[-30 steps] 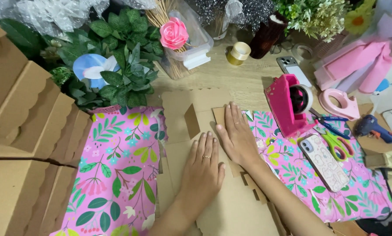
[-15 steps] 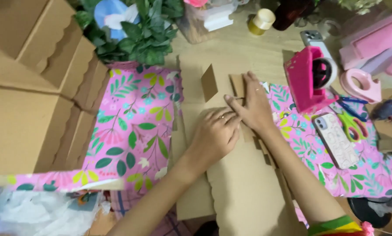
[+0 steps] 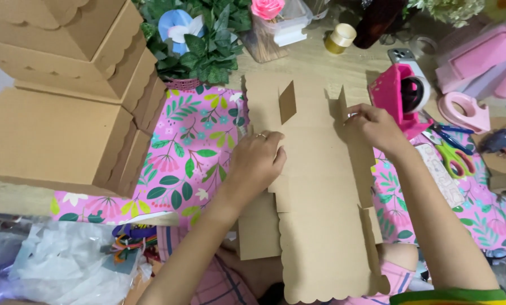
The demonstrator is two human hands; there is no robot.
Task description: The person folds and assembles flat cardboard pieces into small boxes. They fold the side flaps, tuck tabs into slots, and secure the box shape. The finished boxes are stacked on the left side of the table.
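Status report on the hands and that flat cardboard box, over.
Left hand flat on cardboard blank. Right hand pinching right flap. Pink tape dispenser close beside.

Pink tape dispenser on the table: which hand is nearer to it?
Right. The right hand pinches the cardboard sheet's edge just beside the pink tape dispenser. The left hand presses the sheet's opposite side, farther away.

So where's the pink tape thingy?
In the head view, the pink tape dispenser stands on the right of the table, just beyond the right hand and beside the flat cardboard.
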